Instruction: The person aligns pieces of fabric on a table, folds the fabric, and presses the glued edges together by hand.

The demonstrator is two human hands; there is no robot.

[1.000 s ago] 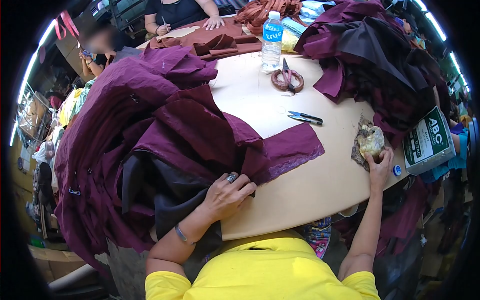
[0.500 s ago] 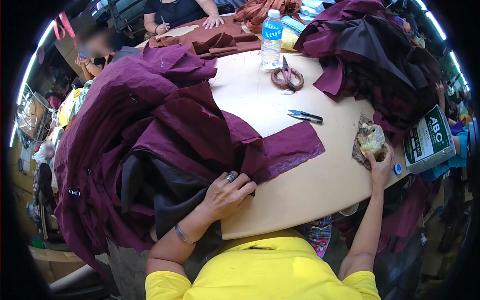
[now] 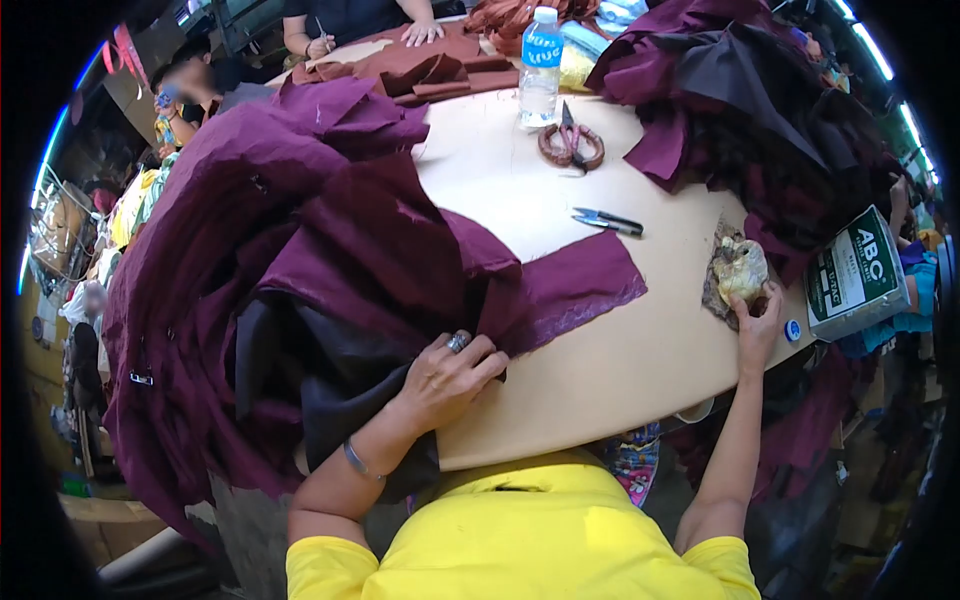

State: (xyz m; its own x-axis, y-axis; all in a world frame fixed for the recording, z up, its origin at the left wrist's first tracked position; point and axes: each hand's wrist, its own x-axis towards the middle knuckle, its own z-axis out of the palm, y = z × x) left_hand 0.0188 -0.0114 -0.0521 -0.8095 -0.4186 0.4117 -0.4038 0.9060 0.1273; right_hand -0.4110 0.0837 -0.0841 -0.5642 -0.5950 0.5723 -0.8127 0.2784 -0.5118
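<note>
Maroon fabric (image 3: 390,240) with a dark lining (image 3: 300,350) is heaped over the left of the table. At its near edge, my left hand (image 3: 452,378) presses with curled fingers, closed on the cloth; the fingertips are hidden. A flat maroon strip (image 3: 585,285) reaches right from that spot. My right hand (image 3: 760,318), at the table's right side, has thumb and fingers closed around the lower end of a lumpy, pale yellowish object (image 3: 738,266). Ragged brown material lies under this lump, and I cannot tell what the lump is.
Thread snippers (image 3: 607,221), scissors (image 3: 571,146) and a water bottle (image 3: 540,70) are on the table (image 3: 560,400). A green-and-white ABC box (image 3: 858,275) and a blue cap (image 3: 793,330) sit at right. More maroon cloth (image 3: 690,70) is piled behind. Across the table, a person's hand (image 3: 422,32) rests near brown fabric.
The view has shifted slightly, moving the table items a little up. The yellowish lump looks slightly turned in my right hand. My left hand stays at the fabric edge.
</note>
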